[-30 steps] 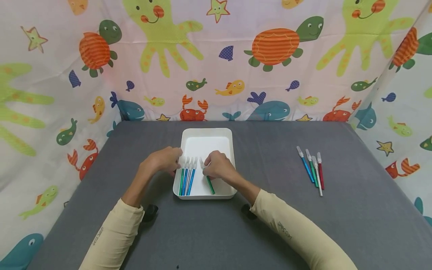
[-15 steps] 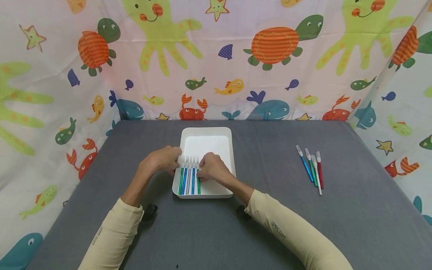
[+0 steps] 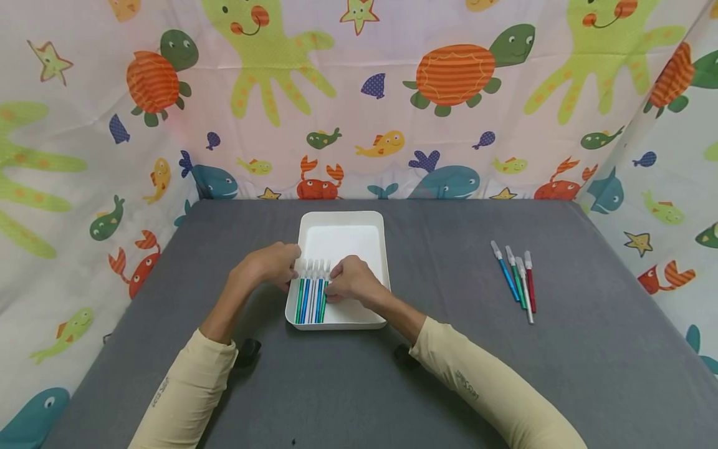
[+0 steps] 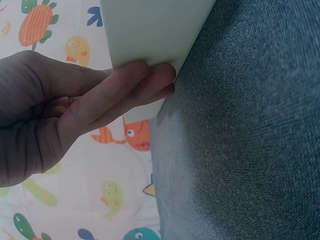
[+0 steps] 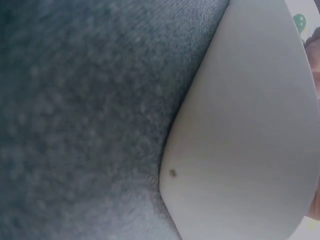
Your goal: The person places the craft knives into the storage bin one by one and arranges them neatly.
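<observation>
A white rectangular tray (image 3: 344,234) lies on the grey table, holding a row of slim pen-like tools (image 3: 308,302) with clear caps and shiny green, blue and silver barrels. My left hand (image 3: 273,264) grips the tray's left side; the left wrist view shows its fingers along the outer wall (image 4: 155,30) and the thumb passing behind it. Over the tray, my right hand (image 3: 354,278) pinches a green pen-like tool (image 3: 323,307) near its cap, at the right end of the row. In the right wrist view the tray's outer wall (image 5: 240,130) hides most of that hand.
Several more capped pen-like tools (image 3: 516,280) in blue, green, silver and red lie in a loose bunch on the table to the right of the tray. A cloth printed with sea animals (image 3: 454,75) hangs behind the table and along both sides.
My right hand has moved left with the green pen-like tool, which has turned from slanted to upright in view and now lies close against the row. My left hand stays at the tray's side.
</observation>
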### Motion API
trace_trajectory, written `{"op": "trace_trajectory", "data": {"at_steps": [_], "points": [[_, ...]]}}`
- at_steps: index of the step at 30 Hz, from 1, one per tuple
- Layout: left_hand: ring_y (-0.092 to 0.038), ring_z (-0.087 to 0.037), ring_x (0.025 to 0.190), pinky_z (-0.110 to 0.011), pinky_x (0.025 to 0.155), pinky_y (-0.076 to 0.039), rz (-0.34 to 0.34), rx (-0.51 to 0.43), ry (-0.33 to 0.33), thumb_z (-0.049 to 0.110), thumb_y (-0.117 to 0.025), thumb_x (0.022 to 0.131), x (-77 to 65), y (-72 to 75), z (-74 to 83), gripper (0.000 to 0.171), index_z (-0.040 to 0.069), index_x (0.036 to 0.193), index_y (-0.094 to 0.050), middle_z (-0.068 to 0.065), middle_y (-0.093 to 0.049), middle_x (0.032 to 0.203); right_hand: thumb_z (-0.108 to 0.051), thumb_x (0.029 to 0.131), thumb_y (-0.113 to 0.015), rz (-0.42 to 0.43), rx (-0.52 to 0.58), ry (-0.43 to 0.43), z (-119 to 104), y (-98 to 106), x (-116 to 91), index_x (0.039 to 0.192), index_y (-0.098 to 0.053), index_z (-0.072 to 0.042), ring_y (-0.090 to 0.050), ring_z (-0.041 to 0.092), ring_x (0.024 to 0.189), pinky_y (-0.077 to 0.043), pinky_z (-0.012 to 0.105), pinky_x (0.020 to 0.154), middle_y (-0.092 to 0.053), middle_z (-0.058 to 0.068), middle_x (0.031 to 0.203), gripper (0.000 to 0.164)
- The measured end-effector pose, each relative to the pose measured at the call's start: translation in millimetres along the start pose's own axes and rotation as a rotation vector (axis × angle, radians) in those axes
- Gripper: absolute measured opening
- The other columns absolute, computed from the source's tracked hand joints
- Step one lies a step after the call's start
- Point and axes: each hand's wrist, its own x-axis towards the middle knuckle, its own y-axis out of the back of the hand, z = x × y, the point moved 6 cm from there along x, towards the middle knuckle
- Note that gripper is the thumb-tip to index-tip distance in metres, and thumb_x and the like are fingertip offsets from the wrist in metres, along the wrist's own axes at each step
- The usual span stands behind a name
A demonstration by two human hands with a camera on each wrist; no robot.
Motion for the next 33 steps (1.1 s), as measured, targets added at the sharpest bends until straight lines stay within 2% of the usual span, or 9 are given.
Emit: {"op": "trace_trajectory", "data": {"at_steps": [5,9,16,19,25,29,33], "points": [[-0.067,-0.020,0.089,-0.034,0.082,-0.063,0.006,0.021,-0.002,0.009,-0.065,0.103,-0.8,0.6,0.5,0.036,-0.004,0.135,-0.056,-0.016,-0.069,0.111,-0.004,0.087,-0.080,-0.024,0.078,-0.060,4.3,-1.0,0.9,0.113,-0.068,0.004,-0.078,0.018,0.079,-0.061,0.027,0.080,-0.078,0.016,0.101,0.030],[-0.067,-0.020,0.088,-0.033,0.081,-0.062,0.003,0.026,-0.002,0.009,-0.065,0.102,-0.5,0.4,-0.2,0.035,-0.004,0.134,-0.057,-0.016,-0.069,0.110,-0.004,0.088,-0.079,-0.048,0.108,-0.062,4.4,-2.8,0.0,0.120,-0.065,0.005,-0.080,0.021,0.084,-0.062,0.031,0.087,-0.077,0.017,0.105,0.036],[-0.067,-0.021,0.090,-0.033,0.082,-0.063,0.001,0.025,0.006,0.010,-0.065,0.102,-0.5,0.3,-0.5,0.035,-0.003,0.133,-0.057,-0.016,-0.068,0.111,-0.010,0.090,-0.079,-0.071,0.082,-0.049,3.5,-1.5,-3.9,0.124,-0.062,0.000,-0.077,0.020,0.081,-0.058,0.027,0.078,-0.072,0.013,0.100,0.039],[-0.067,-0.021,0.090,-0.033,0.081,-0.062,0.005,0.030,0.003,0.010,-0.065,0.102,-0.3,0.2,0.0,0.036,-0.004,0.134,-0.056,-0.017,-0.068,0.112,-0.012,0.091,-0.078,-0.073,0.079,-0.032,2.4,4.2,-6.8,0.123,-0.063,0.000,-0.077,0.020,0.079,-0.060,0.027,0.076,-0.070,0.012,0.097,0.037],[-0.067,-0.021,0.091,-0.033,0.081,-0.061,0.014,0.042,0.008,0.009,-0.065,0.102,0.2,-0.3,0.7,0.037,-0.004,0.136,-0.056,-0.017,-0.069,0.113,-0.009,0.094,-0.074,-0.044,0.103,0.045,-6.0,35.0,-19.8,0.118,-0.066,0.002,-0.078,0.032,0.085,-0.065,0.037,0.077,-0.072,0.017,0.095,0.027],[-0.067,-0.022,0.092,-0.034,0.084,-0.062,0.008,0.045,0.021,0.010,-0.065,0.102,0.3,-0.5,0.4,0.038,-0.003,0.137,-0.055,-0.017,-0.068,0.114,-0.011,0.095,-0.073,0.010,0.068,0.091,-5.4,65.5,-29.8,0.119,-0.068,0.003,-0.077,0.037,0.092,-0.065,0.036,0.076,-0.073,0.018,0.097,0.028],[-0.067,-0.022,0.094,-0.034,0.085,-0.062,-0.002,0.051,0.032,0.011,-0.065,0.103,0.7,-0.5,-0.5,0.040,-0.002,0.138,-0.055,-0.017,-0.068,0.115,-0.012,0.096,-0.071,0.065,0.032,0.144,2.9,96.6,-39.0,0.120,-0.068,0.005,-0.075,0.037,0.091,-0.065,0.039,0.080,-0.075,0.020,0.100,0.029]]}}
